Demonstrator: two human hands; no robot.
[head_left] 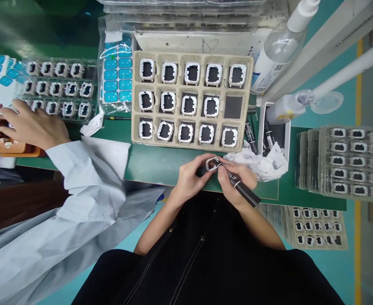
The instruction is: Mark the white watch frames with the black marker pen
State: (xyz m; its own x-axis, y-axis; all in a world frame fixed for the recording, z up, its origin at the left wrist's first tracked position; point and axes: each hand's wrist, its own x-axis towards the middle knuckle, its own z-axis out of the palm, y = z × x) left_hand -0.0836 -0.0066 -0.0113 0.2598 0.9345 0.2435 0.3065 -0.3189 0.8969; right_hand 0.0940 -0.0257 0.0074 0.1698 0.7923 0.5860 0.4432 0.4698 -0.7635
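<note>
Small white square frame (211, 163), dark opening, lower centre of frame. Left hand (191, 178) grip pinches frame; right hand (235, 180) grip pinches black marker (242, 188), tip touching frame.

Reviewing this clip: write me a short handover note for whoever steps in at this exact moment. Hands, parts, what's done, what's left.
Left hand: pinches a small white frame at the near edge of the green table.
Right hand: holds a black marker, tip at the frame.
Cardboard tray: fourteen frames sit in its pockets; one pocket, middle row far right, has none, so the held frame likely came from there.
Done or left: I cannot tell which frames in the tray have been marked.
Nearby: crumpled white wipes to the right; a co-worker's hand works at the far left.
</note>
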